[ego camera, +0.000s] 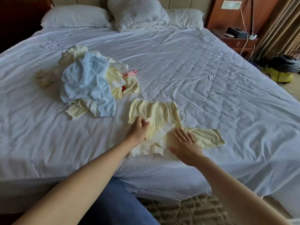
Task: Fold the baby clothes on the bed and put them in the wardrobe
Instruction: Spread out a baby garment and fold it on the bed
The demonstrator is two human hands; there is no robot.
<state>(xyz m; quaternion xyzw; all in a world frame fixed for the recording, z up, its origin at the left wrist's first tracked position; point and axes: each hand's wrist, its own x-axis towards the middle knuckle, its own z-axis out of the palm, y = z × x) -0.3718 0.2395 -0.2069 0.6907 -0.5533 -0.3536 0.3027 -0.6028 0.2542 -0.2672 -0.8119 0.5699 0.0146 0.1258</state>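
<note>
On the white bed, the left hand pinched a yellow garment (pale, rumpled); the right hand pressed it flat, fingers spread.

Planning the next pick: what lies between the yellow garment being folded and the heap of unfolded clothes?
Head view: only bare white sheet separates the yellow garment from the heap; nothing else lies there.

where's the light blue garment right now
In the head view the light blue garment lies on top of the unfolded pile on the left of the bed, beyond the left hand and the yellow garment.
</note>
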